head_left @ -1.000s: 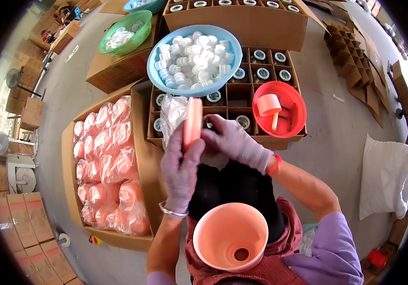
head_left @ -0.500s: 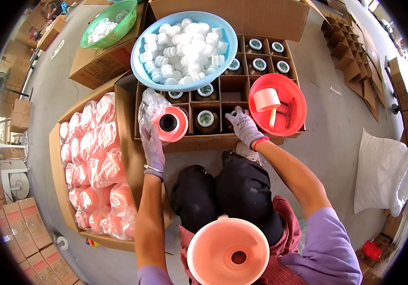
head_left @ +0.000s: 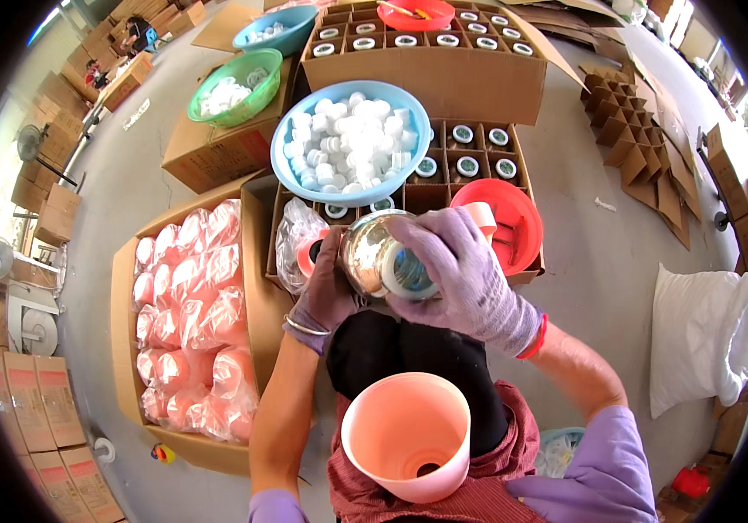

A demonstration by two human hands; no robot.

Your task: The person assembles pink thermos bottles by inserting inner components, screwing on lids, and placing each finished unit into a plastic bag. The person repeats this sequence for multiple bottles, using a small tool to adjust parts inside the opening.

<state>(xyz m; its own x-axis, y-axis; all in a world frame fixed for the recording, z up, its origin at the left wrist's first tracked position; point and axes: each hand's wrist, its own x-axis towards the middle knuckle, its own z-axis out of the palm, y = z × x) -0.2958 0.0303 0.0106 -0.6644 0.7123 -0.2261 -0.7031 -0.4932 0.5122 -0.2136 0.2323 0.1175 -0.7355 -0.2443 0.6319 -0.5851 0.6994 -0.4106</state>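
A shiny silvery flask liner (head_left: 368, 250) lies tilted between my two gloved hands above the near edge of the divided carton. My left hand (head_left: 328, 288) is wrapped round its left side. Over its white-rimmed, blue-green end, my right hand (head_left: 470, 275) curls its fingers. Partly hidden behind my left hand, a pink piece with a dark hole (head_left: 306, 253) rests beside a crumpled clear plastic bag (head_left: 295, 231). A pink cup-shaped shell (head_left: 391, 418) with a hole in its bottom sits on my lap.
A blue basin (head_left: 282, 166) of white caps rests on the divided carton (head_left: 517, 174), beside a red bowl (head_left: 526, 209). Bagged pink shells fill the left carton (head_left: 121, 314). Behind stand a green basin (head_left: 260, 105) and another divided carton (head_left: 426, 83). A white sack (head_left: 696, 340) lies right.
My right hand has come out of the carton and a flask liner is now between both hands, nearer me. My left hand has left the pink piece. The view has tilted up.
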